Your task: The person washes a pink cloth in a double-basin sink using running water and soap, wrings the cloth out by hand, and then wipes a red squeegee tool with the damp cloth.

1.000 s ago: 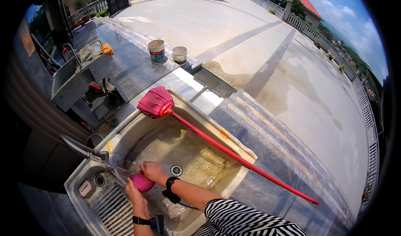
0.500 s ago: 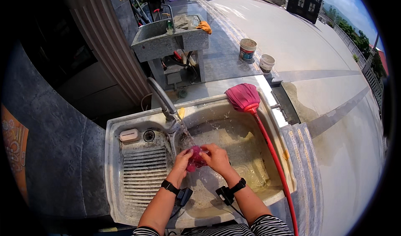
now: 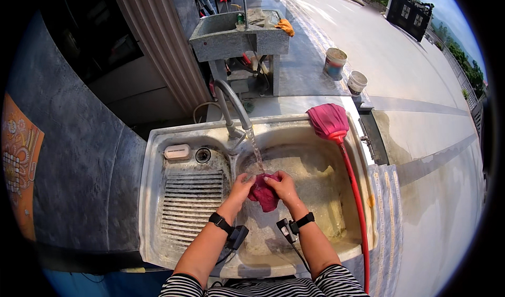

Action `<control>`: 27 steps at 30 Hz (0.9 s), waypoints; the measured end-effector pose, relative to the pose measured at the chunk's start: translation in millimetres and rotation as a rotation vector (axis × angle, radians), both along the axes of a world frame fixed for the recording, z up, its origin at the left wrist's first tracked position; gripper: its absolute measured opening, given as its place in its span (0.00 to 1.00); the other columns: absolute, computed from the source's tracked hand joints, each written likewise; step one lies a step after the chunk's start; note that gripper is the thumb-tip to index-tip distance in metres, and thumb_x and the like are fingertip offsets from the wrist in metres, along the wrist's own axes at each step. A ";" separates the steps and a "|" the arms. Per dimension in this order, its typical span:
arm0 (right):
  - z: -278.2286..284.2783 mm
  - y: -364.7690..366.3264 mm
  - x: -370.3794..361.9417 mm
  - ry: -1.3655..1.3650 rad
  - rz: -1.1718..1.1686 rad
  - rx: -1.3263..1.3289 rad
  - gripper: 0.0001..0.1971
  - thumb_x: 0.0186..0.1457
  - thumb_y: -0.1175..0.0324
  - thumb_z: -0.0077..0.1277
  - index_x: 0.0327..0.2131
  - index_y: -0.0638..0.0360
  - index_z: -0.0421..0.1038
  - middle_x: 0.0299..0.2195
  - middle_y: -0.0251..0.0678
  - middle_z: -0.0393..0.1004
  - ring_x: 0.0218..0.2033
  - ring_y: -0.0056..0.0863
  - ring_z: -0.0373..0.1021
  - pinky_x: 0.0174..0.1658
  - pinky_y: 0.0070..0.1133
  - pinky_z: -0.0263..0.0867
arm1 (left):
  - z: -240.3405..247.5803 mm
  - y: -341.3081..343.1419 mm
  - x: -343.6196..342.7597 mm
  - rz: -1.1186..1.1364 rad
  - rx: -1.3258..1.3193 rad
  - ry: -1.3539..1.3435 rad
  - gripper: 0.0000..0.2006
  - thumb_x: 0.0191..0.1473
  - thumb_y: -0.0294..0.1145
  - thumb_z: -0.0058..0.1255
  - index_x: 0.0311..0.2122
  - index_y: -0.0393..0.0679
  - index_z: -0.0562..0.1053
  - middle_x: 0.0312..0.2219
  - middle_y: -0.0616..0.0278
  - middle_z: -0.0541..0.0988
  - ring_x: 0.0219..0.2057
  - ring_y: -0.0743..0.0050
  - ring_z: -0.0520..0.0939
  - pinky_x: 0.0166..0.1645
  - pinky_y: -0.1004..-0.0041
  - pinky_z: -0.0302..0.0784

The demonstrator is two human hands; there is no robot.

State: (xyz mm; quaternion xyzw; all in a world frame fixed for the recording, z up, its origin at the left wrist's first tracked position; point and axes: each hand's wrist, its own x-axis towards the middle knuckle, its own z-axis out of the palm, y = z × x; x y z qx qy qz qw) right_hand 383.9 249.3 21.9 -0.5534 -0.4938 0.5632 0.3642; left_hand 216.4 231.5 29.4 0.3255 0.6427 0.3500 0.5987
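Observation:
A wet, dark pink cloth (image 3: 265, 193) hangs spread between my two hands over the basin of the stone sink (image 3: 152, 207). My left hand (image 3: 243, 186) pinches its left upper edge, and my right hand (image 3: 284, 185) grips the upper right edge with the thumb on top. Water (image 3: 257, 152) runs from the curved metal faucet (image 3: 234, 100) and falls at the cloth's top edge, between my hands. Shallow water covers part of the basin floor below. Both wrists wear black straps with small black devices.
A mop with a pink head (image 3: 329, 121) and red handle leans along the basin's right side. Left of the basin lie a ridged washboard (image 3: 192, 207), a pale soap bar (image 3: 177, 152) and a drain (image 3: 203, 155). Beyond stand another stone sink (image 3: 236, 43) and two buckets (image 3: 335, 63).
The cloth was bunched up in my hands and now hangs open, lower edge down. The faucet's stream has stayed on. My view has shifted, so the surroundings sit further right.

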 end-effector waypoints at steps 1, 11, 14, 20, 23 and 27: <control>23.3 2.2 -2.7 -0.192 0.032 0.088 0.14 0.46 0.61 0.59 0.27 0.62 0.69 0.22 0.37 0.72 0.25 0.31 0.71 0.29 0.27 0.66 | 10.9 -5.5 4.1 0.020 -0.089 0.000 0.32 0.56 0.51 0.46 0.59 0.43 0.56 0.53 0.50 0.64 0.52 0.58 0.67 0.49 0.60 0.67; 66.5 -28.3 -47.0 -0.282 0.175 0.474 0.15 0.52 0.60 0.52 0.23 0.64 0.66 0.19 0.46 0.68 0.19 0.40 0.66 0.25 0.28 0.62 | -48.3 -1.7 1.5 0.259 -0.224 -0.893 0.25 0.58 0.58 0.35 0.47 0.46 0.65 0.44 0.58 0.71 0.46 0.56 0.71 0.46 0.53 0.69; 57.8 -43.4 -62.8 -0.210 0.255 0.552 0.15 0.54 0.62 0.51 0.22 0.63 0.66 0.18 0.45 0.68 0.18 0.41 0.66 0.24 0.29 0.62 | -97.1 -11.2 4.5 0.267 -0.158 -1.130 0.22 0.59 0.55 0.35 0.40 0.45 0.68 0.37 0.59 0.74 0.39 0.61 0.73 0.43 0.59 0.71; 10.0 -11.6 -51.8 -0.706 -0.004 0.544 0.16 0.56 0.60 0.44 0.21 0.59 0.70 0.21 0.45 0.72 0.25 0.47 0.70 0.30 0.36 0.67 | -38.2 -13.4 41.2 0.384 -0.224 -0.614 0.19 0.59 0.51 0.39 0.33 0.43 0.69 0.27 0.61 0.75 0.27 0.69 0.75 0.32 0.70 0.73; -8.7 6.7 -32.6 -0.776 0.007 0.418 0.17 0.57 0.57 0.41 0.25 0.59 0.74 0.25 0.49 0.74 0.29 0.47 0.71 0.35 0.37 0.67 | -32.3 -17.7 54.3 0.521 -0.097 -0.583 0.15 0.57 0.44 0.42 0.32 0.42 0.70 0.23 0.63 0.75 0.22 0.74 0.74 0.27 0.72 0.71; -42.1 4.3 -1.4 -0.960 0.069 0.145 0.20 0.57 0.54 0.39 0.28 0.59 0.75 0.29 0.51 0.74 0.33 0.48 0.72 0.39 0.37 0.67 | -5.2 -12.7 50.0 0.253 0.086 -0.138 0.16 0.58 0.44 0.43 0.33 0.40 0.74 0.27 0.65 0.75 0.29 0.75 0.75 0.34 0.74 0.70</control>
